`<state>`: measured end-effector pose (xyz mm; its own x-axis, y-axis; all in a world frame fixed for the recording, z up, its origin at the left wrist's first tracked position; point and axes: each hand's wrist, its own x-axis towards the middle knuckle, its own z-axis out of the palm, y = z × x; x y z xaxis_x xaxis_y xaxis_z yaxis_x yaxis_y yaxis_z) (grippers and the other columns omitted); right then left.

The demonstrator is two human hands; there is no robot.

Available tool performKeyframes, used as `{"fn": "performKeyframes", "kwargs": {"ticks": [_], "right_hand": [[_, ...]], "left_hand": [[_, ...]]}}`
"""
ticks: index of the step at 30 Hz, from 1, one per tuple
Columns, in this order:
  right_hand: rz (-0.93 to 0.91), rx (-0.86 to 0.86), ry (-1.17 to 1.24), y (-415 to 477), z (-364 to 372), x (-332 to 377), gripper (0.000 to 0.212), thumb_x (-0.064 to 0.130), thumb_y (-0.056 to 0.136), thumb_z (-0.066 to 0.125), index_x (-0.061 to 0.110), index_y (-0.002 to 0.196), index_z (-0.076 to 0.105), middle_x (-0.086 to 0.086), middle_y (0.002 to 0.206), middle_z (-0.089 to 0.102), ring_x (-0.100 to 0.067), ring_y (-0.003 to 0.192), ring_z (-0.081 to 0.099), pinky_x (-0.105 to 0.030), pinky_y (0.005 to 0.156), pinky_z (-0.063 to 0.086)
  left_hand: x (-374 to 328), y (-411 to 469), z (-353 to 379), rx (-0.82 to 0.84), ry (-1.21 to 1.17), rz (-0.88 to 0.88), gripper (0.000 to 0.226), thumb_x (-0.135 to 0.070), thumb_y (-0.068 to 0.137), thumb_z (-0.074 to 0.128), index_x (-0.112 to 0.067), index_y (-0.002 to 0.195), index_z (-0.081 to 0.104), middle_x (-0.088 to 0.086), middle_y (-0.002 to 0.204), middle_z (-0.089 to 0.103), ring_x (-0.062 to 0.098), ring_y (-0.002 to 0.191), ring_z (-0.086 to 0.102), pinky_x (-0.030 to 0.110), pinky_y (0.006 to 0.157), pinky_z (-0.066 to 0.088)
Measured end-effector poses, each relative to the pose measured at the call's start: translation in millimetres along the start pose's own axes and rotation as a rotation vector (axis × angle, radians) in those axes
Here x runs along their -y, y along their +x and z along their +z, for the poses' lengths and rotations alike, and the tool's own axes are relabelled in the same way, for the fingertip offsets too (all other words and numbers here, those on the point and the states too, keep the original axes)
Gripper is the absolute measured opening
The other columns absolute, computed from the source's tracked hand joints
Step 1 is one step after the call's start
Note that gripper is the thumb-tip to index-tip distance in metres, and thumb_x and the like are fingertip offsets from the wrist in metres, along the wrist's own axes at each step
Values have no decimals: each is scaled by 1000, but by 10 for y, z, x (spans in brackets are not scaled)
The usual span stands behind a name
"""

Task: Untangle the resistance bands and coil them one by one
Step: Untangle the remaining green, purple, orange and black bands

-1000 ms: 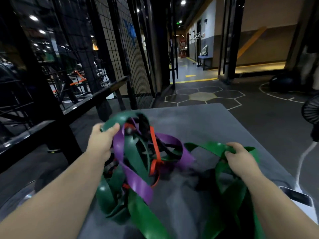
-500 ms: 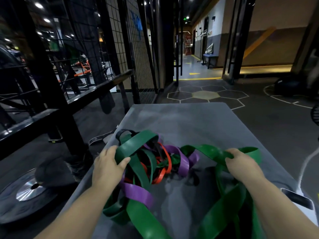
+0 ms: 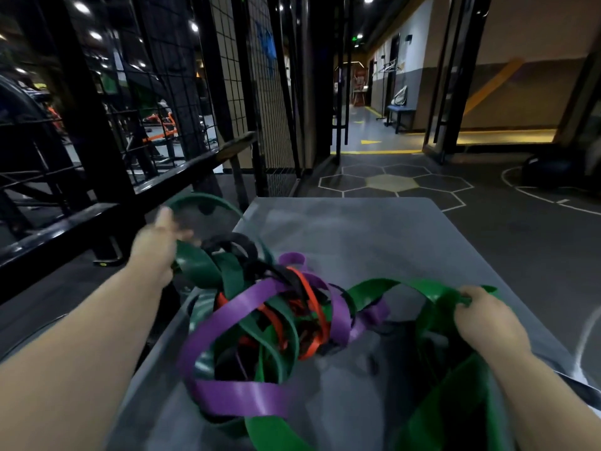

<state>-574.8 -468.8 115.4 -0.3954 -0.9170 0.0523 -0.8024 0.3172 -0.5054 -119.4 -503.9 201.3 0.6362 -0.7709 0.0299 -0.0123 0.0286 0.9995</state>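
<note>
The bands are one knot in the middle of the grey worktop (image 3: 406, 229), near its front. The left hand (image 3: 156, 245) is out past the worktop's left edge, beside the black railing (image 3: 97, 216), with a dark green band (image 3: 198, 265) running out of its palm and arching in a loop above it. Motion blurs the fingers. The grip looks closed on that band, but how firmly cannot be told. The right hand (image 3: 484, 317) sits near the right edge, fingers curled round a bright green band (image 3: 406, 288) that runs from it into the knot.

A purple band (image 3: 240, 393), an orange band (image 3: 312, 307) and a black band (image 3: 234, 242) all wind through the same core.

The main risk, judging from this, is pulling the two hands apart. Both green bands pass through the core, so tension would likely cinch the purple and orange loops tighter rather than free anything. A stretched band that slips from the blurred left grip could snap back at the arm. The knot already hangs partly over the left edge, so a further pull that way could drag it off the worktop or snag a loop on the railing.
</note>
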Motion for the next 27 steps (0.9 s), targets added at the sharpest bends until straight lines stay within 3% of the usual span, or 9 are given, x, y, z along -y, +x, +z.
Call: {"fn": "performKeyframes", "kwargs": {"ticks": [2,4,9,13,16,18,21,24,27], "right_hand": [[-20,59,-11,-20,65,53,44,14,92,44,26,133,50,-13,104,66,-32,88,61,-36,73,48],[-62,135,-30,-49,131,110,47,12,92,44,28,136,46,-12,115,65,-31,96,60,-35,79,46],[-146,268,-141,-15,252,172,51,14,92,47,27,141,40,-7,103,64,-25,83,56,-30,65,43],[-189,120,-218,-104,239,309,45,32,91,56,22,134,48,-11,114,60,-34,106,56,-37,83,50],[-350,3,-104,-391,236,633,31,45,91,58,18,105,66,-11,102,66,-33,101,61,-36,82,49],[-423,261,30,-694,305,879,55,65,88,49,14,79,66,-6,79,68,-28,85,66,-33,73,50],[-404,590,167,-1116,454,1107,78,89,69,41,15,86,61,2,83,67,-18,79,63,-36,73,50],[-390,535,83,-1295,584,1107,79,79,60,69,23,107,41,6,109,54,-18,100,57,-32,72,42],[-400,455,125,-1266,687,1007,67,51,70,81,27,108,30,3,103,51,-21,91,55,-31,72,42]], "left_hand": [[254,43,-79,79,679,-97,42,-31,100,45,3,121,56,27,125,57,42,113,56,45,98,46],[464,-133,-80,43,1026,-16,43,-27,97,49,0,131,51,26,139,45,43,125,43,43,104,39],[731,-824,26,-2,680,304,27,-36,89,62,-12,97,52,13,106,55,32,95,54,39,81,44],[913,-1169,17,62,615,309,39,-37,87,67,-20,112,42,7,115,49,27,104,51,37,82,41],[967,-1212,-44,150,599,230,73,-44,76,77,-18,133,40,6,131,50,26,118,51,43,97,46],[975,-1250,-48,184,590,206,78,-42,74,79,-21,137,38,2,134,50,25,124,49,41,100,44],[953,-1355,28,207,581,174,68,-39,79,76,-30,136,39,-8,126,49,23,121,49,33,89,40],[946,-1447,105,248,483,128,56,-35,85,71,-35,133,42,-14,119,45,13,109,46,30,86,36],[901,-1469,100,232,402,95,43,-34,87,68,-37,125,48,-12,115,50,11,102,47,31,85,37]]}}
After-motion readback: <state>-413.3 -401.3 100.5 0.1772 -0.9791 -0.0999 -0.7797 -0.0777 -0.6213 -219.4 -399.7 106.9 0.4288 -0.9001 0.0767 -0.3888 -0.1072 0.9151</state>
